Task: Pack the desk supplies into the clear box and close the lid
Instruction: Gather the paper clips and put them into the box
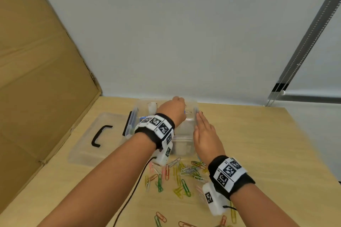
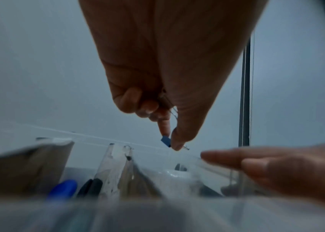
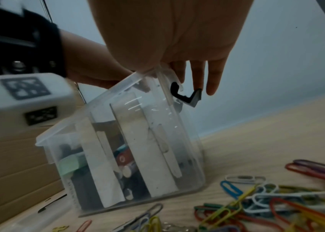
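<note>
The clear box [image 1: 184, 142] stands on the pale wood-grain desk [image 1: 276, 153], a thin-walled, glossy plastic tub split by see-through dividers. Its lid [image 1: 92, 138], flat clear plastic with a black C-shaped handle, lies on the desk just to the box's left, beside a leaning sheet of brown cardboard [image 1: 36, 61].

The left hand [image 1: 175, 108] reaches over the open box, and the left wrist view shows what the head view hides: thumb and forefinger pinch a small blue binder clip [image 2: 165, 142] with wire arms, the other fingers curled in above it. That view also shows a blue rounded cap and dark pen-like shapes low in one compartment, though blur makes them hard to name.

The right hand [image 1: 204, 134] lies flat against the box's right wall, fingers [image 3: 213, 78] straight and together, gripping nothing. The right wrist view alone shows the box side-on: a black latch [image 3: 185, 95] hinged at the rim beside the fingertips, and, through the wall, white panels, a pale green block and small cylinders that may be batteries.

Near the front of the box a loose heap of paper clips [image 1: 177, 177] spreads over the desk, bent wire loops coated red, green, yellow, blue and white, some plain metal.
</note>
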{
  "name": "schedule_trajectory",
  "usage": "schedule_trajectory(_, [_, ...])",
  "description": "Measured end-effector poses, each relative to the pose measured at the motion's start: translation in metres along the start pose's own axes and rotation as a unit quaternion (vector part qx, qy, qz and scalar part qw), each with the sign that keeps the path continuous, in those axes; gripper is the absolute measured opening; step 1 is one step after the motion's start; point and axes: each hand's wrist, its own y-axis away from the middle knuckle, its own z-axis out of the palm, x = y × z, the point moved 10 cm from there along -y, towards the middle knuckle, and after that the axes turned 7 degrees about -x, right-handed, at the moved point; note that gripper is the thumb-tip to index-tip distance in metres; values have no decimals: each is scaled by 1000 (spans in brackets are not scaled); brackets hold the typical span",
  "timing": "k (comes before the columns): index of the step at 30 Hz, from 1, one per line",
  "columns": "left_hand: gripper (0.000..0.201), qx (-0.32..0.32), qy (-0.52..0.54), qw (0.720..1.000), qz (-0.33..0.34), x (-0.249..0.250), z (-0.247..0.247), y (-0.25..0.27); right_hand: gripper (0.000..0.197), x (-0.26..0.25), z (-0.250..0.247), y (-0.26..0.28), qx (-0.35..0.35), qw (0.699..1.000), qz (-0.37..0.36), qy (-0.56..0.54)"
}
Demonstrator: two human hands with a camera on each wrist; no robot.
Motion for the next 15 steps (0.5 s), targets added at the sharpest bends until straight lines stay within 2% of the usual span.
schedule_trajectory(7, [49, -83, -19, 996, -37, 0, 21, -38, 51, 3, 4, -3, -14, 1000, 12, 13])
schedule_trajectory(9, [48, -93, -30, 995, -33, 2, 23, -39, 51, 3, 2, -3, -17, 1000, 16, 9])
schedule_trajectory(12, [39, -92, -31, 995, -25, 2, 19, -29, 51, 3, 1, -2, -18, 1000, 16, -1])
schedule_trajectory(15, [38, -52, 32, 998, -4, 1, 4, -3, 52, 3, 2, -1, -18, 1000, 13, -14])
